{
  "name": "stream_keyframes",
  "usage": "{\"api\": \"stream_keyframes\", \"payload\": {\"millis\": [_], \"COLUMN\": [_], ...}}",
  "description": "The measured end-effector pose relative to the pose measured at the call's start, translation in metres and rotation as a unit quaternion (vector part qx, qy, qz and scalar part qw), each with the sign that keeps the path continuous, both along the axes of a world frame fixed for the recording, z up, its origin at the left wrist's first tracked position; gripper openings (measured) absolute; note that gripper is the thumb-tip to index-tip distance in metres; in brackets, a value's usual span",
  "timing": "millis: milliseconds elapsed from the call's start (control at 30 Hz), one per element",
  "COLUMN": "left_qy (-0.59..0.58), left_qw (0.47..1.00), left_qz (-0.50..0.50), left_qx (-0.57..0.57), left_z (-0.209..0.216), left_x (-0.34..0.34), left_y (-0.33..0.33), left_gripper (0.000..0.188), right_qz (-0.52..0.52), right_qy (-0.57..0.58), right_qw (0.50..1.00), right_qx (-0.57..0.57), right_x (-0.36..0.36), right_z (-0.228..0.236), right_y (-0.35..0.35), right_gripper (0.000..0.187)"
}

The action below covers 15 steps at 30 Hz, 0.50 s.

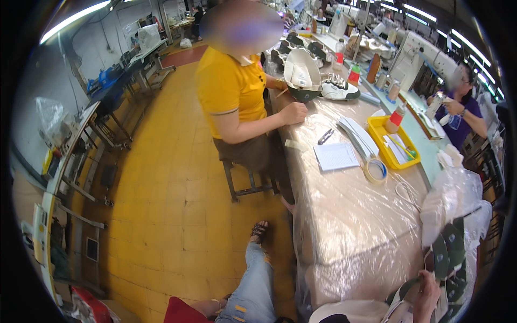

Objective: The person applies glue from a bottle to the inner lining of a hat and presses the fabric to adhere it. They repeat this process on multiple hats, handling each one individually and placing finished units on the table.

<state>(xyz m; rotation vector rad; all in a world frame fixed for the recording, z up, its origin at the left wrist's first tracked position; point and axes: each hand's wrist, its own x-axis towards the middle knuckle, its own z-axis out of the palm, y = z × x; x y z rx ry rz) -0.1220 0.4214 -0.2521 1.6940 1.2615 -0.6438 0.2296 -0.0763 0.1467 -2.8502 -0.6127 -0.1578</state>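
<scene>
At the lower right, my right hand (pixel 426 295) has its fingers curled on the edge of a dark green and white cap (pixel 401 293). A white cap part (pixel 350 311) lies beside it at the table's near end, cut off by the picture's edge. Close by my fingers are several dark green cap pieces (pixel 448 250) with small light emblems, partly inside clear plastic. My left forearm in a red sleeve rests by my jeans at the bottom; only a little of my left hand (pixel 225 297) shows beside my thigh, and its fingers are hidden.
A plastic-covered table (pixel 366 226) runs away from me. On it are papers (pixel 336 156), a tape roll (pixel 375 169), white curved strips (pixel 358 134) and a yellow tray (pixel 396 142). A person in yellow (pixel 237 97) sits at its left side, hands by a cap (pixel 304 75).
</scene>
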Motion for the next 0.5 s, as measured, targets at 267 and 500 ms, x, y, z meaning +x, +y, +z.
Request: {"api": "stream_keyframes", "payload": {"millis": [267, 500], "left_qy": [0.024, 0.040], "left_qw": [0.999, 0.999], "left_qz": [0.035, 0.027], "left_qx": [0.010, 0.005], "left_z": [0.030, 0.034], "left_x": [0.100, 0.152], "left_y": [0.059, 0.104], "left_gripper": [0.050, 0.053], "right_qz": [-0.044, -0.077], "right_qy": [0.100, 0.092], "right_qw": [0.990, 0.982], "right_qx": [-0.090, -0.147], "right_x": [0.068, 0.083], "right_z": [-0.024, -0.038], "right_y": [0.070, 0.107], "right_gripper": [0.035, 0.034]}}
